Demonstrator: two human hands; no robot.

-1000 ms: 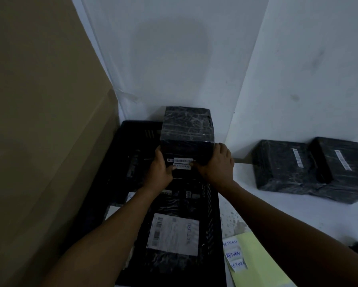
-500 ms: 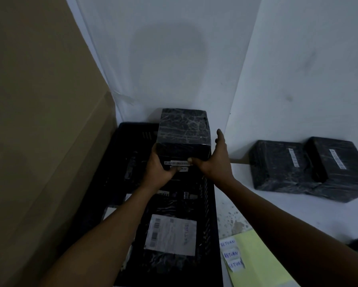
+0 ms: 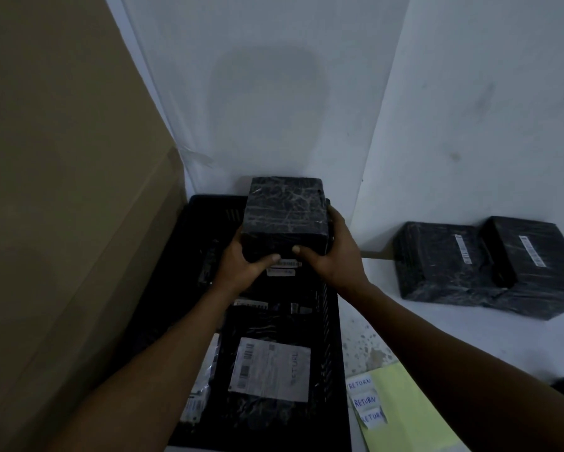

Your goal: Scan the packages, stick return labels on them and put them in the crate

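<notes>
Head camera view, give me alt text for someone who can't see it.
Two bare hands, left hand and right hand, grip a black plastic-wrapped box-shaped package over the far end of a black plastic crate that already holds wrapped parcels. Two more black wrapped packages lie on the white surface to the right, and handwritten RETURN labels sit on a yellow sheet nearby.

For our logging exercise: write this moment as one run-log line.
step: crating | left hand: grips black wrapped package | right hand: grips it too | package: over far end of black crate | two packages wait on floor
</notes>
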